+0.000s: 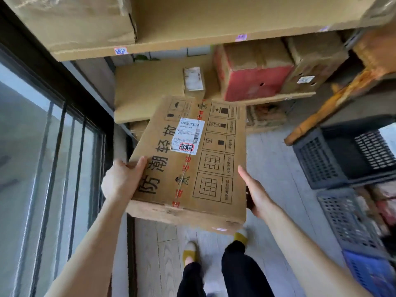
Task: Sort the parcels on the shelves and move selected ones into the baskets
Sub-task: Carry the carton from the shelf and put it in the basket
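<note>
A large flat cardboard parcel (190, 168) with black printed characters, red tape and a white shipping label is held out in front of me above the floor. My left hand (122, 179) grips its near left edge, thumb on top. My right hand (256, 194) presses flat against its right side, fingers pointing forward. On the middle shelf (150, 112) behind it sit a small parcel (194, 79) with a white label, a red-sided box (255, 69) and a brown box (315, 58). Dark plastic baskets stand at the right: an upper one (342, 155) and a lower one (351, 219).
An upper shelf (192, 42) holds a large brown box (81, 20). A glass sliding door (42, 157) runs along the left. A blue crate (370, 273) sits at bottom right, an orange shelf beam (334, 103) angles above the baskets. My feet in yellow slippers stand on grey floorboards (162, 243).
</note>
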Demonstrator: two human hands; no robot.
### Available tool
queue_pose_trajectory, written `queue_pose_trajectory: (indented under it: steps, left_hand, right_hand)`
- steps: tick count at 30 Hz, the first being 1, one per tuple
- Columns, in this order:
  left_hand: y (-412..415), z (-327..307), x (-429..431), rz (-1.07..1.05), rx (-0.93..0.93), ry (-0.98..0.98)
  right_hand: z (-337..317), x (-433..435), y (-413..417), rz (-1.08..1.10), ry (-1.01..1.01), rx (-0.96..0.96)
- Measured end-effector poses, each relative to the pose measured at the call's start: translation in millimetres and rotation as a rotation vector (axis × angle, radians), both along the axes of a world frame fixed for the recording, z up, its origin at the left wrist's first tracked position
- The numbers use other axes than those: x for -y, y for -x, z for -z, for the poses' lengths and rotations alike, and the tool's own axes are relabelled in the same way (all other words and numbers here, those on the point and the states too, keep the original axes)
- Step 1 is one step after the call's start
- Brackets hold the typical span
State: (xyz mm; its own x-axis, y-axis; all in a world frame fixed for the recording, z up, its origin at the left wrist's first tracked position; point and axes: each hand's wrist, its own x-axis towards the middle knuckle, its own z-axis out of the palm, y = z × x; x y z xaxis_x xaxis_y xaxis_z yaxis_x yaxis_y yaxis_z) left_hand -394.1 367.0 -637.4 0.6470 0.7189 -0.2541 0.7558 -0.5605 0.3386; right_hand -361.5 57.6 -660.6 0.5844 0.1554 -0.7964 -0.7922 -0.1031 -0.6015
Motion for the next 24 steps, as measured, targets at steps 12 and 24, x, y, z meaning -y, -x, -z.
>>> queue_pose_trajectory:
  steps: [12, 24]
  left_hand:
    - [-175.0, 9.1, 360.7, 0.684, -0.083, -0.024]
    - [-352.0, 60.5, 686.3, 1.023, -0.201, -0.031]
  right_hand:
    - [9.2, 322.4, -5.2, 0.629, 0.016, -0.059]
    - [70.4, 562.8, -91.7, 1.030, 0.005, -0.083]
